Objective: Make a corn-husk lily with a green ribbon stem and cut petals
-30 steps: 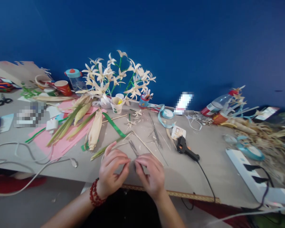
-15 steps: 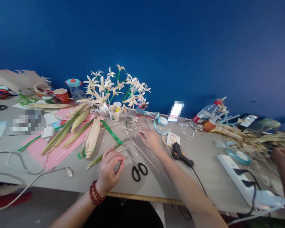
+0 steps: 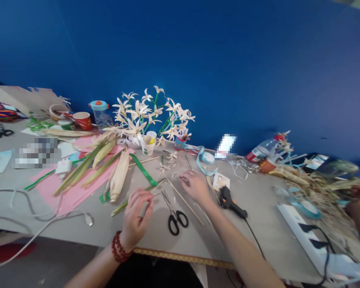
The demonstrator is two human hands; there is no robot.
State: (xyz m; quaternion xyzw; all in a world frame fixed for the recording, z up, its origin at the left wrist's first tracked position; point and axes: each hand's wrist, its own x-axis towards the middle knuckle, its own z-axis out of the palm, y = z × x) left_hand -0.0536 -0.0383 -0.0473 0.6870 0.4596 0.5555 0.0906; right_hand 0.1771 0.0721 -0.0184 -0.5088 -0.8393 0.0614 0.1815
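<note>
Two bare hands are being held above the grey surface (image 3: 159,230). At the left hand (image 3: 137,212), the fingers are being curled inward, and the tips of thumb and forefinger are being held close together; whether some thin thing is being pinched there, it cannot be told. At its wrist a red beaded bracelet (image 3: 119,248) is being worn. The right hand (image 3: 196,187) is being held further forward, with fingers bent toward the surface; whether anything is being gripped by them, it cannot be told either. Just beyond this hand, thin dark wires (image 3: 188,162) are being partly covered from view.

Between the two forearms, black-handled scissors (image 3: 174,213) are being left lying on the surface, touched by neither hand. A pale stick (image 3: 185,201) is being seen slantwise just beside them. Near the right hand, small pale flowers (image 3: 163,169) are being displayed lying flat, and to their left lies a green ribbon (image 3: 144,171). To the right of the right forearm, a black glue gun (image 3: 231,202) is being rested on the surface.
</note>
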